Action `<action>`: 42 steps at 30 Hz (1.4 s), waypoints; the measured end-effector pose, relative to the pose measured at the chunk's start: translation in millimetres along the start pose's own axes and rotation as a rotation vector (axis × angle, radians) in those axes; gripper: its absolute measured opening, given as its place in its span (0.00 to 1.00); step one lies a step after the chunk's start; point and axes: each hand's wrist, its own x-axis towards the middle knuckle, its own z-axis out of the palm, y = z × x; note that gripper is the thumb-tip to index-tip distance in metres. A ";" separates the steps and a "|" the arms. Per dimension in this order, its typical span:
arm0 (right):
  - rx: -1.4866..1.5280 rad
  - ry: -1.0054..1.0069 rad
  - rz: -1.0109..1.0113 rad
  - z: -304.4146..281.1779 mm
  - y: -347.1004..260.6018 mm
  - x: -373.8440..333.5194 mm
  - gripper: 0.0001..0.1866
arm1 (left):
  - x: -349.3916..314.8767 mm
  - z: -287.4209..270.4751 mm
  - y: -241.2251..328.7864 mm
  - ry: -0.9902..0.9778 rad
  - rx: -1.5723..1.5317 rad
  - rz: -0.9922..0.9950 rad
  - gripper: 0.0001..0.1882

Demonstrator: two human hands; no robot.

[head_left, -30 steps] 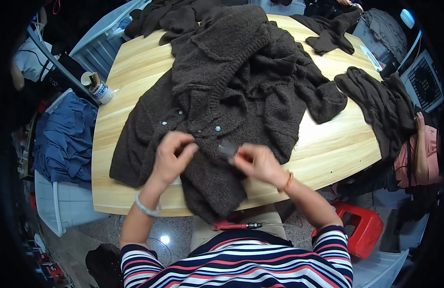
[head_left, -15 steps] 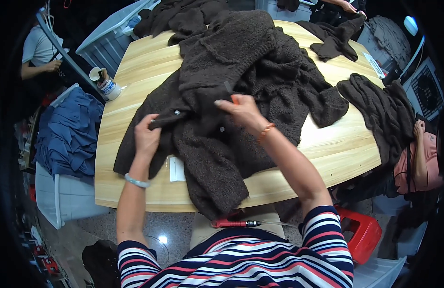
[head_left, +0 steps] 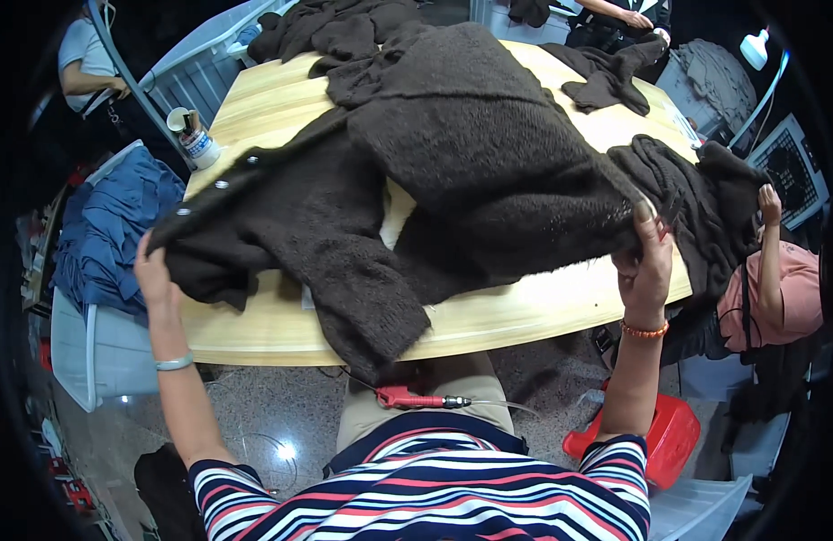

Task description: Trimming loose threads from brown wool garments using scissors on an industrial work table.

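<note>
While it is spread wide across the near half of the wooden worktop (head_left: pixel 525 311), the dark brown knitted cardigan (head_left: pixel 416 180) is gripped at both ends. Its buttoned edge is clenched in the left hand (head_left: pixel 152 270) at the worktop's left edge, and its other end is pinched in the right hand (head_left: pixel 646 261) at the right edge. More dark knitwear (head_left: pixel 687 194) is heaped at the right, and a cup of tools (head_left: pixel 193 135) stands at the far left corner.

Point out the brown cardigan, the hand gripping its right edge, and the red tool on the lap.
brown cardigan (head_left: pixel 489 171): head view, on its broad knitted back panel.
right hand (head_left: pixel 646 266): head view, on the back of the hand.
red tool (head_left: pixel 403 398): head view, on its red handle.
</note>
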 end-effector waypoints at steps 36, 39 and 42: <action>-0.749 -0.403 0.083 -10.4 99.7 -75.7 0.22 | -262.8 219.4 10.8 -0.873 -0.192 -0.620 0.11; -0.619 -0.567 0.006 24.5 117.9 -89.7 0.19 | -295.8 197.4 20.9 -0.695 -0.314 -0.719 0.13; -0.492 -0.677 -0.022 62.2 124.0 -97.0 0.17 | -310.6 181.3 37.9 -0.780 -0.352 -0.710 0.13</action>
